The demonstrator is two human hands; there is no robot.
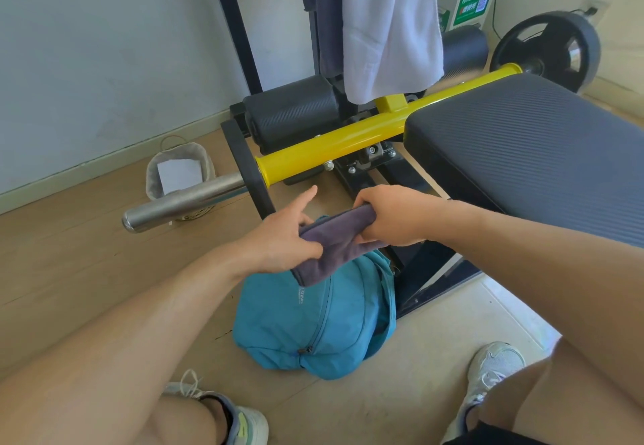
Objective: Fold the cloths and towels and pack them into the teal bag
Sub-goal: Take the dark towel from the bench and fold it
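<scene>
- Teal bag (313,319) lies on the floor (87,270) between the shoes.
- Just above it, left hand (282,239) and right hand (390,218) grip a folded grey cloth (334,242); left forefinger points outward.
- Beyond: yellow bar (348,137), white towel (390,26) hanging.

There is one view only, from a wide-angle camera worn on the person's head. It looks forward and steeply down, so both forearms reach in from the lower corners and the knees and shoes fill the bottom edge. The hands sit near the lens at mid-frame, above the floor (87,270). Farther off, the weight bench (522,151) runs to the right edge and the wall (104,43) fills the upper left. Straight lines bow toward the frame's edges.
</scene>
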